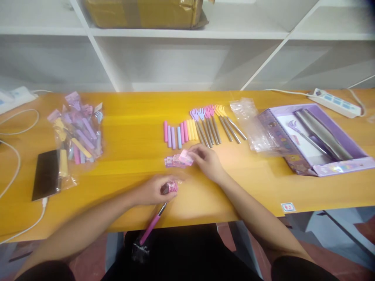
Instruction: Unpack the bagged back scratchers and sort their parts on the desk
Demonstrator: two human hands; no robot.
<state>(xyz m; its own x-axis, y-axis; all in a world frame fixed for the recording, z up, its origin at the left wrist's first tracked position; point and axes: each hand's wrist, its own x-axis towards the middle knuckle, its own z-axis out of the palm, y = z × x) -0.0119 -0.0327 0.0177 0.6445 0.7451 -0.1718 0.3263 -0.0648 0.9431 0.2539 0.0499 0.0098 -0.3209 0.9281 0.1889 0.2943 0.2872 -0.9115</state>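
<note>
My left hand [154, 190] is closed around the head of a pink back scratcher [152, 226] in a clear bag, its pink handle slanting down past the table's front edge. Pinched in the fingers of my right hand [206, 160] is a small pink card [186, 157], just over the right end of a row of pink cards [172, 161]. Behind the cards lie several pink, purple, blue and yellow handle tubes [173, 137] side by side. To their right are several metal rods [212, 130] with purple, blue, pink and yellow claw heads.
Bagged scratchers [80, 134] are heaped at the left beside a black phone [46, 174] on a cable. Clear bags [249, 125] and an open purple box [307, 140] lie at the right, near a power strip [336, 102]. White shelves [181, 62] stand behind the table.
</note>
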